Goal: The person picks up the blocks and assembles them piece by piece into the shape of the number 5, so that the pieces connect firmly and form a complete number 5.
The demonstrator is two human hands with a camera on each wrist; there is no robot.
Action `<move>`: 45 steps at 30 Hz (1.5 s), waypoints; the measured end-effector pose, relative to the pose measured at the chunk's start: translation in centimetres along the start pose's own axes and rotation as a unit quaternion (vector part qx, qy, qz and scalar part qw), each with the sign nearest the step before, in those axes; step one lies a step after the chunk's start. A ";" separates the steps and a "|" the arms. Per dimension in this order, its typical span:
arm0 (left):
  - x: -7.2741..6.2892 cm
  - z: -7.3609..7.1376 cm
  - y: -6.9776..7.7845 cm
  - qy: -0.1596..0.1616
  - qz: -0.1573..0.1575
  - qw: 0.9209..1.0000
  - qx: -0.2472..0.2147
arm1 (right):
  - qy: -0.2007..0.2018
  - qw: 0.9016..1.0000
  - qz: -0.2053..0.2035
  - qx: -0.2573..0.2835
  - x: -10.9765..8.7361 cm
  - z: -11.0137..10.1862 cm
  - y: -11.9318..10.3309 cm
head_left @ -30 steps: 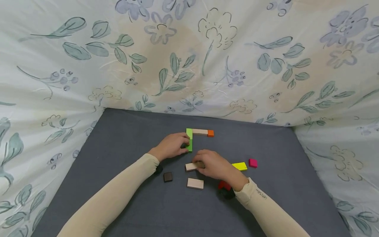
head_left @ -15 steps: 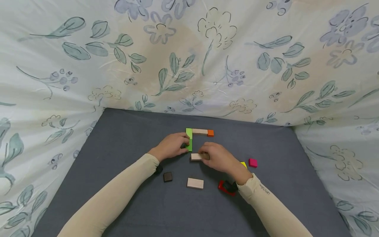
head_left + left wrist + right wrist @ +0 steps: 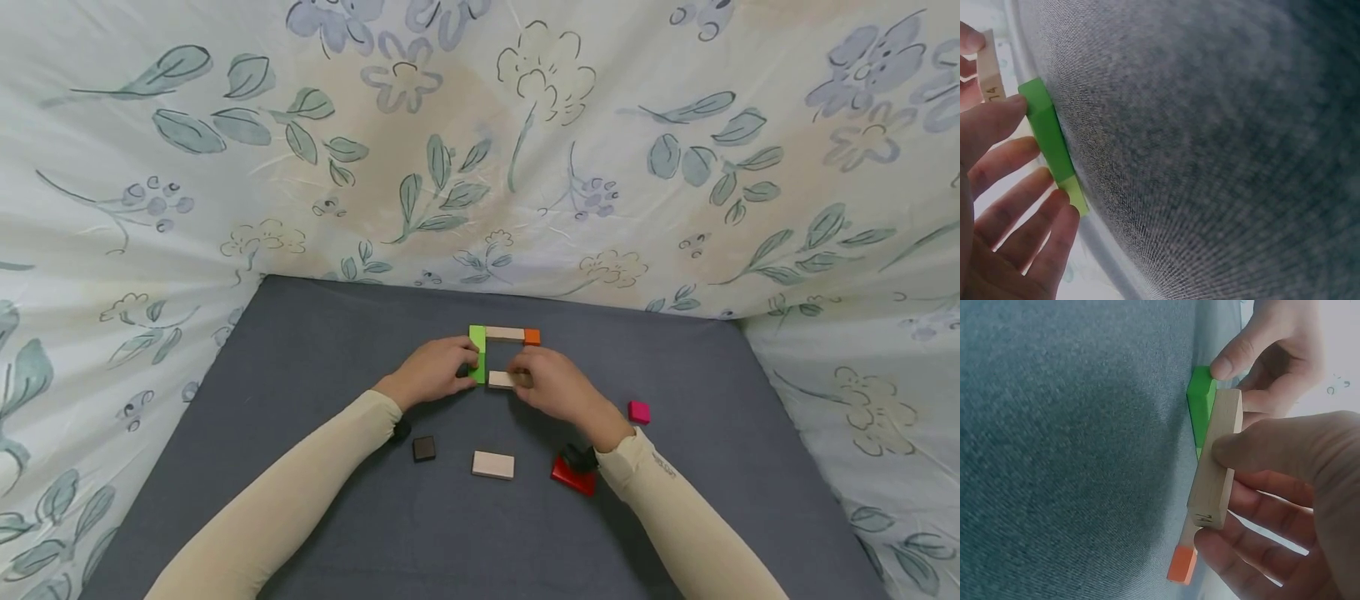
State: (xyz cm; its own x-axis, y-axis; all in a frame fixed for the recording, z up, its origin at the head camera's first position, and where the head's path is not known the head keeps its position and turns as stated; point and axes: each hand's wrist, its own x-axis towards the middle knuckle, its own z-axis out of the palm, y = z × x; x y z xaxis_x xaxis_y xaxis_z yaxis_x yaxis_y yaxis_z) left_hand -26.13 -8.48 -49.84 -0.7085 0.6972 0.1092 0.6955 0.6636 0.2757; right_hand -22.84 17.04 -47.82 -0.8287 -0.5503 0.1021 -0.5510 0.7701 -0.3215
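My right hand (image 3: 555, 385) pinches a pale wooden block (image 3: 501, 380) between thumb and fingers. Stamped dark figures show on that block's end in the right wrist view, where the thumb lies across its face. Left of it, a green block (image 3: 481, 375) and a light green block (image 3: 477, 332) stand end to end. My left hand (image 3: 433, 368) rests its thumb and fingertips along their left side, the thumb by the near end of the green block (image 3: 1050, 140). From the light green block's far end, another wooden block (image 3: 505, 334) runs right to an orange block (image 3: 532, 337).
On the dark cloth (image 3: 360, 517) nearer me lie a black block (image 3: 423, 448), a wooden block (image 3: 492, 465) and a red block (image 3: 573, 477) beside my right wrist. A pink block (image 3: 639, 412) sits to the right. Flowered fabric (image 3: 420, 217) rises at the back and sides.
My right hand has carried the wooden block away from me and slightly right, up beside the green block's near end. The yellow block has become hidden behind my right arm. My left hand stays put.
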 end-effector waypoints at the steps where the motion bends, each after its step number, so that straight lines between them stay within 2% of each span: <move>1: 0.0 0.0 0.0 0.001 0.000 1.000 0.000 | -0.002 1.000 0.002 0.000 0.1 0.0 0.0; 16: 0.1 0.1 0.2 -0.001 -0.008 1.000 0.005 | -0.015 1.000 0.022 0.008 1.2 0.8 0.6; 37: 0.2 0.1 0.5 -0.008 -0.011 1.000 0.019 | -0.022 1.000 0.018 0.008 1.5 1.5 1.0; 45: 0.2 0.4 0.6 0.005 -0.007 1.000 0.024 | -0.021 1.000 0.015 0.012 1.7 1.6 1.1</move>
State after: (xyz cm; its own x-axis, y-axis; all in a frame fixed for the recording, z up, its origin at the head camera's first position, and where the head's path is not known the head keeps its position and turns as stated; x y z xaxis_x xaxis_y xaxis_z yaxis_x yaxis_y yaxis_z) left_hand -25.83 -7.85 -50.04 -0.7192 0.6852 0.1148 0.6902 0.6858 0.2308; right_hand -24.66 16.47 -49.47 -0.8399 -0.5402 0.0523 -0.5225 0.7789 -0.3467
